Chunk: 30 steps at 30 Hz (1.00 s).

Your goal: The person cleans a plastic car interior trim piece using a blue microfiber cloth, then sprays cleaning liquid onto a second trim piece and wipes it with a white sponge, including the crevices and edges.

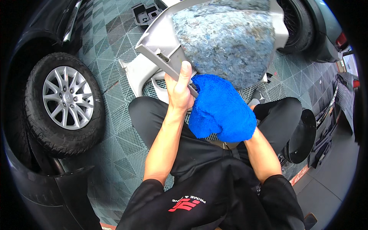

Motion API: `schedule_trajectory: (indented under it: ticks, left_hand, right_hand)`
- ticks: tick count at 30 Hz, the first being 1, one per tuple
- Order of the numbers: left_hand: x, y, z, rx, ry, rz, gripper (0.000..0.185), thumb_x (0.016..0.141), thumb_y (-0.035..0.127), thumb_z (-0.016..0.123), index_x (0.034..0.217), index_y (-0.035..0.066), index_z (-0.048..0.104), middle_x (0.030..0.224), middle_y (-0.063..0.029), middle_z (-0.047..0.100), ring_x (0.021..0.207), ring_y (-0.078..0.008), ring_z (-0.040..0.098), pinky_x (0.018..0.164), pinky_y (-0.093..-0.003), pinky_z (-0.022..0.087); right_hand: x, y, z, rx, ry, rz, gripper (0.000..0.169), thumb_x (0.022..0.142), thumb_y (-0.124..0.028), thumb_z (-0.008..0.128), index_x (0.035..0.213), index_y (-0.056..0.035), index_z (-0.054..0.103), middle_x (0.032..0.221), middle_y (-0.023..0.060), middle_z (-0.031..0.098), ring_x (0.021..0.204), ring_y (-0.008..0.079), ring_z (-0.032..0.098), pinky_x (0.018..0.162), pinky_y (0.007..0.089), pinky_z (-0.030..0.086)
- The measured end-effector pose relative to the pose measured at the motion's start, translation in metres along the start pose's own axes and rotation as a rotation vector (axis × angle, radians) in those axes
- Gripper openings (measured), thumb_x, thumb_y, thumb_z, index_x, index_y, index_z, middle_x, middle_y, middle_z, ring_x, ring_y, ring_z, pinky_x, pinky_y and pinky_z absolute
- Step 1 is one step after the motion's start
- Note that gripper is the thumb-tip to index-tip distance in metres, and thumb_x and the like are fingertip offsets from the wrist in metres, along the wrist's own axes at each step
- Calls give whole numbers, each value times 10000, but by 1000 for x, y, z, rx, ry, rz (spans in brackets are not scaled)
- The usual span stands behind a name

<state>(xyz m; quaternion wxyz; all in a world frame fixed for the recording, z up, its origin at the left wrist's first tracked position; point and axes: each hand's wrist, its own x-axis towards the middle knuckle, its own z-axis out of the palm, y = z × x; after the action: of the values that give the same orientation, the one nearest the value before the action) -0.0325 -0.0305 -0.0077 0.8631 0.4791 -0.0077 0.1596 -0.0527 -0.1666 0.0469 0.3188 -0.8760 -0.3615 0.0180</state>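
My left hand [179, 89] grips the near edge of a light grey plastic car interior trim panel [164, 61], its thumb lying along the edge. Blue-grey fibre padding [227, 43] covers much of the panel's side that faces me. A blue microfibre cloth [221, 109] lies over my right hand [224, 115] and hides its fingers; only the wrist and forearm show. The cloth touches the panel's near corner beside my left hand.
At the left a tyre on a silver alloy wheel [68, 97] stands by a dark car body. More pale trim [138, 72] lies on the grey tiled floor [118, 120]. A black plastic tray [143, 14] is beyond the panel. Right are a black round container [300, 138] and another car's tyre [302, 31].
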Motion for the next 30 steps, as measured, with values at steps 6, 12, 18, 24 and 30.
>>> schedule_trajectory:
  ticks: [6,12,18,24,30]
  left_hand:
    - [4,8,10,-261,114,-186,339,950,241,515,1172,-13,495,1068,-73,565,979,-167,556,863,-330,461]
    - [3,6,0,-538,-8,-298,468,960,345,461,1297,25,406,1207,-132,532,1082,-247,555,900,-404,491]
    - [-1,2,1,-200,40,-173,425,944,293,508,1277,34,451,1181,-107,561,1093,-233,542,944,-387,438]
    - [-1,6,3,331,-80,43,277,882,272,636,758,64,501,684,59,443,635,-74,376,575,-239,305]
    - [1,6,2,44,6,-52,341,916,255,573,1138,20,465,1041,-45,518,969,-147,475,850,-312,378]
  right_hand:
    - [-24,21,27,194,-51,75,564,808,-203,618,1288,23,429,1228,222,523,1109,345,525,928,397,433]
    - [-60,35,52,1179,-2,295,521,880,-255,541,1323,-23,394,1318,164,452,1214,290,445,1024,367,351]
    - [-21,23,7,-130,-108,-174,495,873,-241,533,1312,-51,405,1271,153,492,1183,284,470,981,379,381]
    - [0,9,-12,-15,-122,112,256,774,-182,607,988,-48,563,879,169,599,785,364,594,673,427,468]
    - [-23,13,5,-175,77,72,203,792,-149,569,978,-68,562,852,160,616,746,350,615,614,434,480]
